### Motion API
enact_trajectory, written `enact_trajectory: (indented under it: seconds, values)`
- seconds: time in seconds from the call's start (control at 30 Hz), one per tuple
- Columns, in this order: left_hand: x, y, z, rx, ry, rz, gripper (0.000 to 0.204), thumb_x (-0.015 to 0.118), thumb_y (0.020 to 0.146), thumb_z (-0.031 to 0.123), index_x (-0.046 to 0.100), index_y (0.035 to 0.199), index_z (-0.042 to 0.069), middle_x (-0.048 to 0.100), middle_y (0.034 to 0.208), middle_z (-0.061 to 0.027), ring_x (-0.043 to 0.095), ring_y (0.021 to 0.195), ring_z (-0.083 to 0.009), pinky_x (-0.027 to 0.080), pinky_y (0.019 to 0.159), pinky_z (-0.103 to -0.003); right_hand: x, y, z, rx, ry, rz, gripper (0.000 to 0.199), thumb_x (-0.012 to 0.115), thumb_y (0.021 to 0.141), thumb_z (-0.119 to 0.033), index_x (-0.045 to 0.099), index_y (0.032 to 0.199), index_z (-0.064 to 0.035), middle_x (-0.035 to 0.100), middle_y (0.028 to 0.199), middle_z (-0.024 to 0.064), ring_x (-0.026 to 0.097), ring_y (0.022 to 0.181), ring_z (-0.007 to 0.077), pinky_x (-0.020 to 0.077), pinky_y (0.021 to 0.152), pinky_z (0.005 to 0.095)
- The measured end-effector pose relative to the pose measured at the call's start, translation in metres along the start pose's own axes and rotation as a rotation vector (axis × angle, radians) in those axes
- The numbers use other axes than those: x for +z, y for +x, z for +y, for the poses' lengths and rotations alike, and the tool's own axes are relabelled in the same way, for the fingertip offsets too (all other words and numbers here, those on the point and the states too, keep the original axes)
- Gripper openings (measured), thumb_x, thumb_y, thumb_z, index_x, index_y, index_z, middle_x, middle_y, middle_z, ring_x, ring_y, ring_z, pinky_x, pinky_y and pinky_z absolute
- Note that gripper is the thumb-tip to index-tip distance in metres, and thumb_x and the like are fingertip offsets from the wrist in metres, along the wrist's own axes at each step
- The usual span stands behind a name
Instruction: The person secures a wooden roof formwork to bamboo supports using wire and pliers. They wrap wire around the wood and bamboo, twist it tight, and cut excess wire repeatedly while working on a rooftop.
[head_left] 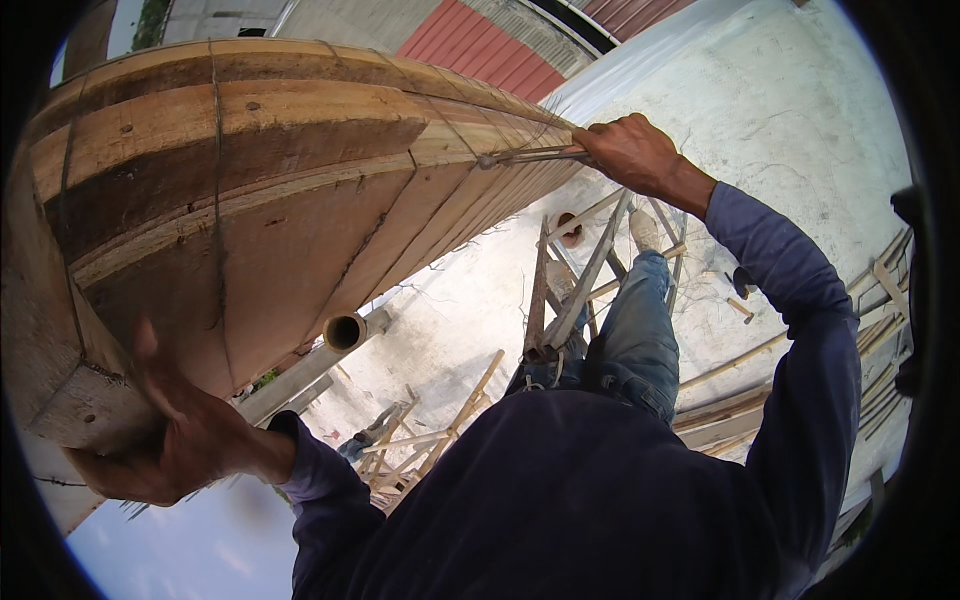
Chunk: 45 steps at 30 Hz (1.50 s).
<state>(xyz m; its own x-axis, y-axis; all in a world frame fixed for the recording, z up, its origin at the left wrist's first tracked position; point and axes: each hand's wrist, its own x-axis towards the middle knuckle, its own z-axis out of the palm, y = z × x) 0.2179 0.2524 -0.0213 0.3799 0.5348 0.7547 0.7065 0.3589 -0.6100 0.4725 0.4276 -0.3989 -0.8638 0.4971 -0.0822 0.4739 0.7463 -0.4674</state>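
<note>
Tall wooden formwork point(290, 230), built of boards and bound with thin dark tie wires, rises on my left. In my right hand point(632, 155) are the handles of steel pincers point(535, 154). Their jaws meet a tie wire at the formwork's side; the exact bite is too small to tell. My left hand point(200, 440) is at the lower left, curled about the edge of a wooden board point(95, 410) at the formwork's near corner. Its thumb points up along the wood, and the fingertips are partly hidden.
Below me is a wooden trestle point(590, 285), with my legs point(635, 330) beside it. A round pipe end point(345, 332) shows under the formwork. A hammer point(741, 308) lies on the pale floor far below, near stacked timber point(740, 410). Another person's leg point(365, 438) appears by a lower trestle.
</note>
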Motion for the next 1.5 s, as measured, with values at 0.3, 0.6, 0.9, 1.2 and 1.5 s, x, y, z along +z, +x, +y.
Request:
enact_trajectory:
  seconds: [0.3, 0.6, 0.9, 1.2, 1.5]
  values:
    - [0.005, 0.011, 0.023, -0.072, 0.087, 0.054, 0.076, 0.094, 0.072, 0.038, 0.058, 0.118, -0.011, 0.061, 0.113, -0.0174, 0.067, 0.106, -0.0266, 0.06, 0.093, -0.038, 0.062, 0.019, 0.021, -0.125, 0.193, 0.182, 0.027, 0.063, 0.099, -0.034, 0.065, 0.106, -0.0073, 0.071, 0.085, 0.01, 0.075, 0.08, 0.0295, 0.0567, 0.068, 0.044]
    - [0.01, 0.007, 0.01, -0.095, -0.09, 0.122, 0.077, 0.096, 0.071, 0.034, 0.055, 0.119, -0.009, 0.063, 0.112, -0.0173, 0.069, 0.107, -0.0283, 0.066, 0.089, -0.042, 0.057, 0.024, 0.021, -0.152, 0.231, 0.187, 0.029, 0.065, 0.098, -0.033, 0.066, 0.103, -0.0046, 0.068, 0.079, 0.0112, 0.074, 0.08, 0.0285, 0.0567, 0.07, 0.0448]
    - [0.011, -0.004, -0.012, 0.074, 0.073, 0.115, 0.079, 0.09, 0.077, 0.044, 0.057, 0.13, -0.004, 0.067, 0.114, -0.0129, 0.071, 0.103, -0.0274, 0.065, 0.082, -0.04, -0.033, -0.016, -0.01, 0.38, 1.536, -0.973, 0.051, 0.053, 0.106, -0.053, 0.058, 0.079, -0.0099, 0.048, 0.057, -0.0066, 0.063, 0.055, 0.0101, 0.0537, 0.047, 0.0277]
    - [0.011, -0.009, -0.02, 0.044, -0.005, 0.09, 0.077, 0.097, 0.068, 0.037, 0.062, 0.127, 0.002, 0.064, 0.118, -0.0111, 0.068, 0.108, -0.0269, 0.065, 0.088, -0.04, -0.066, -0.035, -0.028, 0.165, 0.615, -0.322, 0.053, 0.078, 0.083, -0.014, 0.053, 0.127, -0.0014, 0.067, 0.074, 0.0077, 0.069, 0.065, 0.021, 0.0567, 0.062, 0.0376]
    - [0.015, -0.009, -0.019, 0.001, -0.124, 0.117, 0.075, 0.097, 0.067, 0.037, 0.064, 0.125, 0.003, 0.063, 0.117, -0.0107, 0.066, 0.107, -0.0246, 0.064, 0.088, -0.039, -0.059, -0.041, -0.042, 0.173, 0.06, -0.285, 0.039, 0.059, 0.103, -0.024, 0.054, 0.137, -0.0042, 0.07, 0.094, 0.0194, 0.07, 0.092, 0.0254, 0.0567, 0.083, 0.0462]
